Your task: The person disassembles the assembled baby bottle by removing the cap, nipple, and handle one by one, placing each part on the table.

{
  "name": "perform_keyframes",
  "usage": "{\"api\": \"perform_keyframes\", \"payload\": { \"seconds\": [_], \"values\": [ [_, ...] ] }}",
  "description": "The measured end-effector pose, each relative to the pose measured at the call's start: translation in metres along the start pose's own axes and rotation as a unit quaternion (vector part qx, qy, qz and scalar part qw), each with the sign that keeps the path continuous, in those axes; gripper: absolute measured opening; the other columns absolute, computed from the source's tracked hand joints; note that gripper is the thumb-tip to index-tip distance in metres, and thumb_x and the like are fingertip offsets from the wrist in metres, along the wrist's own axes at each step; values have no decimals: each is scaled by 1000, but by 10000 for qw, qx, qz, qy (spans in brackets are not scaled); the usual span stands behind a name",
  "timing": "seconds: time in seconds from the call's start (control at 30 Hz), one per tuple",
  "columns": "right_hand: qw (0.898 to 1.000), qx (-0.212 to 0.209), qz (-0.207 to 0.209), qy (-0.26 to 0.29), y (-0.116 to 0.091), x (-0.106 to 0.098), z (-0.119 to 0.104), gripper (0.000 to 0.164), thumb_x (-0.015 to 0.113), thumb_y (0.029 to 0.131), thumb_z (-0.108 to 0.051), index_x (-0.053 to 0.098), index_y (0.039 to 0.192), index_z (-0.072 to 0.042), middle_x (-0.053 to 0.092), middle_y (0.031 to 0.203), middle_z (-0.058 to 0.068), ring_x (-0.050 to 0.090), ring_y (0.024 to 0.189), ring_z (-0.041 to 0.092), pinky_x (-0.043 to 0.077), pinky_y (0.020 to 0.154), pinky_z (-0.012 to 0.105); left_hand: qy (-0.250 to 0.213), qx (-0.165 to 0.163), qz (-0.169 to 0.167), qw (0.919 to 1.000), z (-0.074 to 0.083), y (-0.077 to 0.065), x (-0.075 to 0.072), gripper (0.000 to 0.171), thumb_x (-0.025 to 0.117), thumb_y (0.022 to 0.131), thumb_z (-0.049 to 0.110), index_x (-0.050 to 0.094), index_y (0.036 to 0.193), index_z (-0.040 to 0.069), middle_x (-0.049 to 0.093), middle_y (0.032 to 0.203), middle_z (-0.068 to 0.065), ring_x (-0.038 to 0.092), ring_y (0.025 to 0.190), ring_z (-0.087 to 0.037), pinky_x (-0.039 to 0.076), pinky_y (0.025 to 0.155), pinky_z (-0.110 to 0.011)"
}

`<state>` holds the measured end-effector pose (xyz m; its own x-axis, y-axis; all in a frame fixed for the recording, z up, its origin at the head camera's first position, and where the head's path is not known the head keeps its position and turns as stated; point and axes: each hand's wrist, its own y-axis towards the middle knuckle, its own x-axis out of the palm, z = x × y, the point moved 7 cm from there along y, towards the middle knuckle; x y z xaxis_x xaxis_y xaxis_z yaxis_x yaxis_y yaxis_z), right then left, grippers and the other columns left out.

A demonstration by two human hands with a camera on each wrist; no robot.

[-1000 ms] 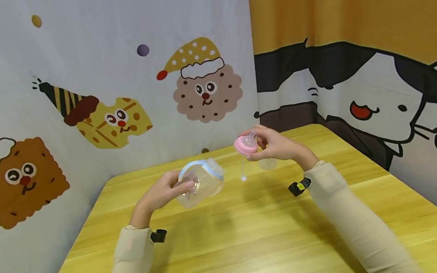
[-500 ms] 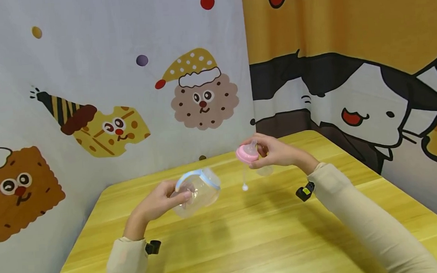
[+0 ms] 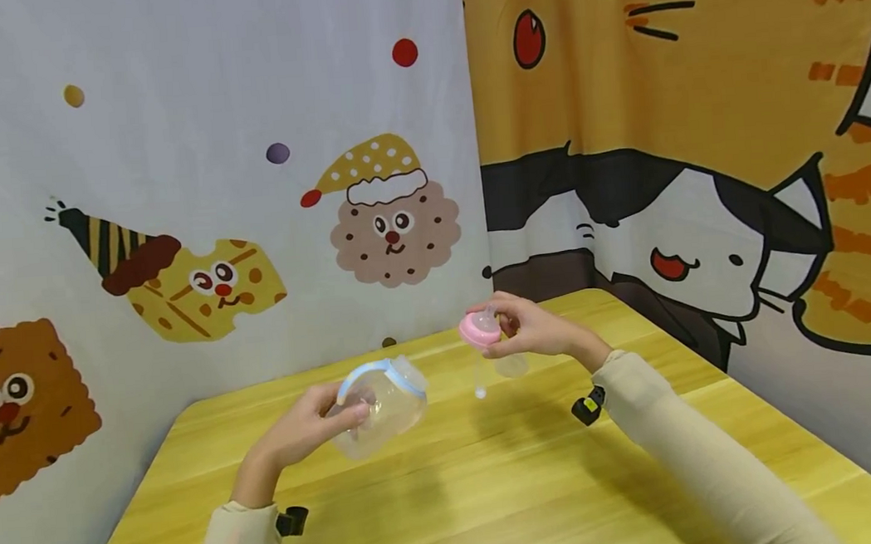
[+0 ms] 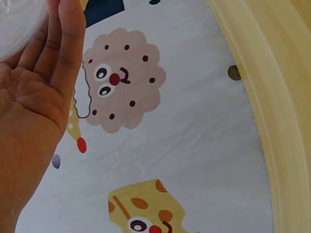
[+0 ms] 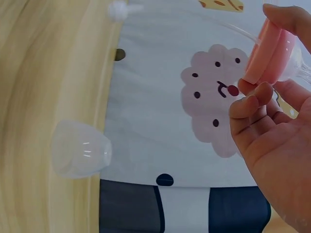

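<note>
My left hand (image 3: 299, 434) grips a clear baby bottle (image 3: 392, 412) with a light blue handle ring, its open neck tilted up to the right above the table. In the left wrist view only the bottle's rounded base (image 4: 19, 24) shows, at the top left corner. My right hand (image 3: 532, 328) pinches a pink bottle collar (image 3: 476, 329) with a clear nipple on top. From the collar a thin straw hangs down, ending in a white weight (image 3: 480, 393). Bottle and collar are held apart, the collar to the right and slightly higher.
A clear dome-shaped cap (image 5: 80, 149) stands on the wooden table (image 3: 449, 496) behind my right hand. Printed curtains (image 3: 192, 87) hang along the table's back and right edges. A black wrist device sits on each sleeve.
The whole scene has shifted lower in the head view as the camera tilts up and turns slightly right. Both hands keep their holds, and the bottle and collar stay about the same distance apart.
</note>
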<state>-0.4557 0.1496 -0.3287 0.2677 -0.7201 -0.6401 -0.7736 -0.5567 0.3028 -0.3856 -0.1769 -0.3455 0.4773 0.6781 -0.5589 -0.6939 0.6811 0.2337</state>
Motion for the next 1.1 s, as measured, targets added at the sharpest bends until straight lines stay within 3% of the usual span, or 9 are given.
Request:
{"api": "perform_keyframes", "payload": {
  "seconds": [0.13, 0.23, 0.37, 0.7, 0.87, 1.1],
  "values": [
    [10000, 86, -24, -7, 1, 5, 3, 64, 87, 87, -20, 63, 146, -14, 49, 107, 7, 47, 84, 23, 39, 71, 28, -6, 3, 50, 10000, 1, -5, -4, 23, 58, 108, 18, 73, 108, 0, 74, 116, -22, 73, 95, -19, 61, 83, -35],
    [9998, 165, -86, -48, 0, 8, 6, 64, 87, 86, -22, 64, 145, -15, 49, 107, 8, 47, 84, 21, 40, 71, 28, 66, -45, 45, 10000, 1, -8, -5, 27, 58, 108, 19, 72, 118, -2, 73, 122, -22, 74, 98, -19, 61, 84, -35],
    [9997, 205, -124, -102, -4, 8, 7, 62, 88, 86, -21, 65, 143, -13, 49, 106, 9, 46, 82, 21, 39, 70, 29, 151, -86, 51, 9998, 4, -10, -5, 28, 59, 108, 19, 71, 122, -2, 76, 109, -15, 74, 94, -20, 61, 82, -35],
    [9991, 306, -228, -200, -18, 6, 9, 63, 87, 87, -23, 64, 144, -11, 49, 106, 9, 47, 83, 30, 38, 70, 30, 294, 28, 10, 9996, 10, -2, -2, 19, 60, 108, 18, 73, 111, 5, 75, 96, -7, 70, 84, -18, 59, 77, -35],
    [9987, 203, -355, -316, -18, 13, 8, 64, 89, 86, -24, 63, 143, -10, 52, 106, 8, 46, 81, 23, 38, 69, 27, 255, 73, -10, 9996, 13, 0, -2, 25, 62, 107, 19, 72, 120, 1, 76, 102, -9, 73, 89, -21, 61, 79, -36],
    [9977, 208, -549, -339, -16, 20, 10, 64, 89, 86, -24, 64, 144, -11, 53, 112, 7, 47, 86, 30, 37, 72, 28, 257, -6, 3, 9997, 13, -1, -3, 29, 62, 106, 20, 71, 123, -1, 77, 109, -15, 74, 92, -22, 62, 81, -36]
  ]
}}
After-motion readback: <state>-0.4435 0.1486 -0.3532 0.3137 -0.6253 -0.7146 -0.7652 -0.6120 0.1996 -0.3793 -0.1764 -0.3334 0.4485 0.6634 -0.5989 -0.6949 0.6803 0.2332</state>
